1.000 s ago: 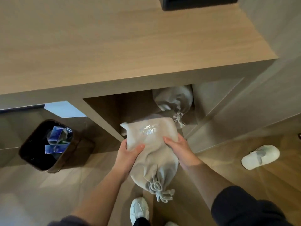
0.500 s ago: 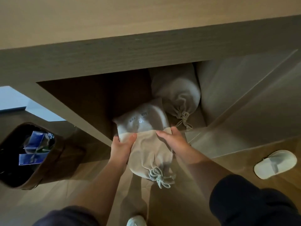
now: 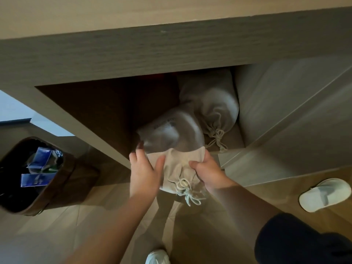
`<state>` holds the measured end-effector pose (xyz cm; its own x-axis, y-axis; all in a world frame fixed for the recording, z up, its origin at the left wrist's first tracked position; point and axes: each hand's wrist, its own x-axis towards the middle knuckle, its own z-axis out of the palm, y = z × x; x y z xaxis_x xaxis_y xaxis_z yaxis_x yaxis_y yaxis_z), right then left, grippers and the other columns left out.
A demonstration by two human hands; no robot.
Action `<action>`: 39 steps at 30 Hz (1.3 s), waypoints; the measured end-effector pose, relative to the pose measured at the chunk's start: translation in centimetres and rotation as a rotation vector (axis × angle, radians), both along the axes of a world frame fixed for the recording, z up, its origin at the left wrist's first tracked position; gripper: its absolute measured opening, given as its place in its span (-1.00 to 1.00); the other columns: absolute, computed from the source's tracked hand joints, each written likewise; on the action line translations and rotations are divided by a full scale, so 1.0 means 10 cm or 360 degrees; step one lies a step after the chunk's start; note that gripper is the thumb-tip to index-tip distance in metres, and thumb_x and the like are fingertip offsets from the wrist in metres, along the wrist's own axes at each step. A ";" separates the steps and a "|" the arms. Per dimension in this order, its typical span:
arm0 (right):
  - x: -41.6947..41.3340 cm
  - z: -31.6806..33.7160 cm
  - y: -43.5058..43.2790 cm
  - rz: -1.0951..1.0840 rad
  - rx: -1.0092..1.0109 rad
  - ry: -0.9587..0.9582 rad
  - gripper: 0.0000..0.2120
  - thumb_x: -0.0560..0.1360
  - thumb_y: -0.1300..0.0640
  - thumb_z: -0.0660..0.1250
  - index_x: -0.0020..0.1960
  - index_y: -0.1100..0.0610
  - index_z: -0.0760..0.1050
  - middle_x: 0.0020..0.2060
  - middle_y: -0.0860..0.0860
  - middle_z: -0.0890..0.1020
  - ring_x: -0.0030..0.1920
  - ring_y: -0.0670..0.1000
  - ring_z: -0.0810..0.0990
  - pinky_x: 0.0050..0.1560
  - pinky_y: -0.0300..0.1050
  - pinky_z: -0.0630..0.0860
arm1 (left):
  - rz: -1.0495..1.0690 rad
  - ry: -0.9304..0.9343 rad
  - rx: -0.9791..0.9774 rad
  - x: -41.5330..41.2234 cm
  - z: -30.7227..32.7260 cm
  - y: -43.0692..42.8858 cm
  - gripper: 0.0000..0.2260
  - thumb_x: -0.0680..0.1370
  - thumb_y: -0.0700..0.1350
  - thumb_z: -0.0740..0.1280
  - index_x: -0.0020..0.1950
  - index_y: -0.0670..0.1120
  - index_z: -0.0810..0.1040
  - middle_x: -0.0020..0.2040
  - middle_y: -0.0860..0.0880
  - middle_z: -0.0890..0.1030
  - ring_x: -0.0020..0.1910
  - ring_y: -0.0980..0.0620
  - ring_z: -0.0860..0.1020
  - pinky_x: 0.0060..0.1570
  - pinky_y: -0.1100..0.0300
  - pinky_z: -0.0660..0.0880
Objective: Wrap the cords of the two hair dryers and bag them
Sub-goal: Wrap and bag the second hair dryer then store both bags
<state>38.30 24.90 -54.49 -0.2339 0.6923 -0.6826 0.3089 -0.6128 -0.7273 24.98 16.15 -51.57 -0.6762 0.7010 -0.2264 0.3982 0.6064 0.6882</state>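
Two hands on one drawstring bag. Far left: bin point(image 3: 38, 178) on the floor, blue packets inside. Left hand point(image 3: 144, 172) grips the near bag point(image 3: 175, 141) by its left side, thumb across the cloth. Bag sits half inside the shelf opening point(image 3: 95, 103), tied end toward the person. Right hand point(image 3: 209, 172) grips its right side, fingers curled round. Second bag point(image 3: 213, 103) lies deeper in, just beside it. Far right: white slipper point(image 3: 323, 195) on the floor.

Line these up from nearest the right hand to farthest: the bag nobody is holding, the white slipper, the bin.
1. The unheld bag, in the cubby just beyond the right hand and its held bag.
2. The white slipper, off to the right.
3. The bin, far over on the left.
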 end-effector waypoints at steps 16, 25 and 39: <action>-0.12 0.01 0.34 0.0190 -0.0001 -0.0198 -0.38 0.49 0.13 0.39 0.50 0.01 0.25 0.21 0.09 0.60 0.19 0.13 0.59 0.27 0.14 0.51 | -0.1259 0.1115 -0.1017 -0.18 -0.11 0.42 -0.37 0.62 -0.10 0.16 0.57 0.01 -0.15 0.58 -0.08 -0.23 0.54 -0.18 -0.20 0.43 -0.21 0.12; 0.26 0.23 0.44 0.1183 0.1087 -0.1325 -0.46 0.58 0.09 0.20 0.52 -0.14 0.17 0.43 0.00 0.35 0.19 0.13 0.55 0.25 0.01 0.40 | -0.1193 0.0908 -0.0577 0.16 -0.13 0.16 -0.44 0.61 0.20 -0.04 0.56 0.05 -0.11 0.58 -0.12 -0.17 0.55 -0.16 -0.11 0.47 -0.15 0.12; 0.40 0.15 0.74 0.1746 0.1227 -0.1699 -0.49 0.59 -0.03 0.11 0.52 -0.08 0.15 0.52 -0.02 0.14 0.51 0.07 0.07 0.41 0.09 0.14 | -0.1079 0.0776 -0.1011 0.03 -0.50 0.56 -0.39 0.66 0.08 0.04 0.50 0.14 -0.36 0.55 -0.07 -0.33 0.47 -0.42 -0.23 0.37 -0.29 0.23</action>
<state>42.28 32.27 -52.98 -0.4849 0.7496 -0.4506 0.8208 0.5679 0.0614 25.25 21.75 -56.54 -0.3031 0.8149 -0.4939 0.9382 0.3460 -0.0050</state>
